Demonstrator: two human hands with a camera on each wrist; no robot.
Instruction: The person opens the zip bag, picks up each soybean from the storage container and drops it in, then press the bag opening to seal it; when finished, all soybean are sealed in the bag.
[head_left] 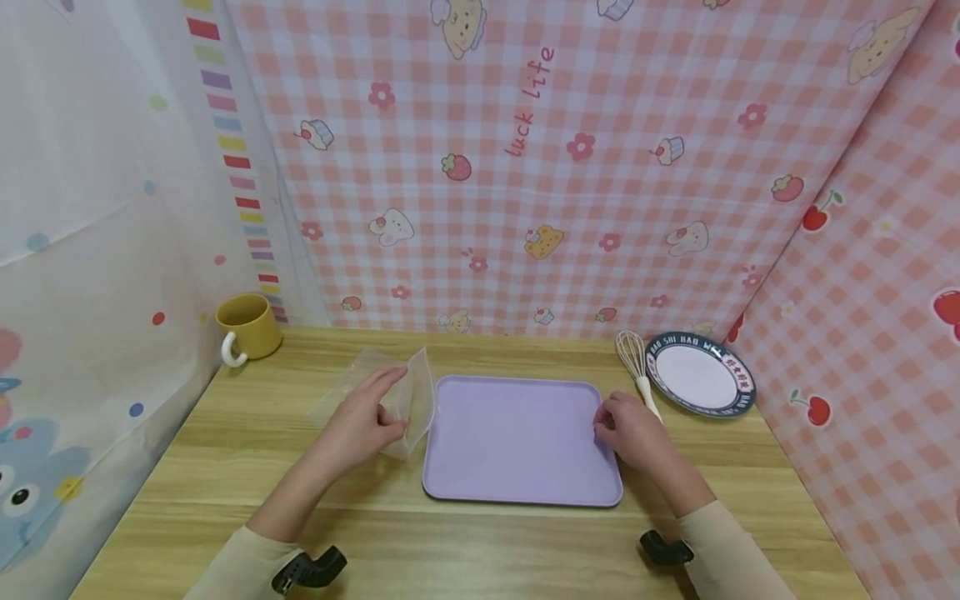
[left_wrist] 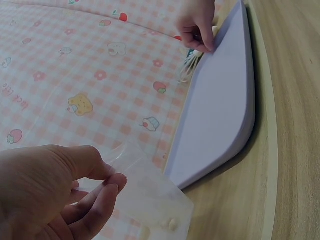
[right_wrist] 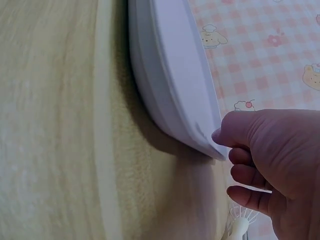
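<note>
A translucent plastic bag [head_left: 423, 396] stands up at the left of the lilac tray [head_left: 517, 442]. My left hand [head_left: 363, 421] pinches it between thumb and fingertips, and the bag [left_wrist: 155, 192] spreads out beyond them in the left wrist view. The tray lies flat on the wooden table, with nothing on it. At its right edge my right hand [head_left: 637, 432] grips the rim: the thumb is on the rim and the other fingers are curled at the outer side. The right wrist view shows this hand [right_wrist: 280, 160] at the tray's end [right_wrist: 187, 132].
A white-handled whisk [head_left: 637, 371] lies behind the right hand, beside a plate [head_left: 697, 375] with a dark patterned rim. At the back left stands a yellow mug [head_left: 251, 325] with a white handle. Checked cloth [head_left: 480, 208] hangs behind the wooden table [head_left: 465, 550].
</note>
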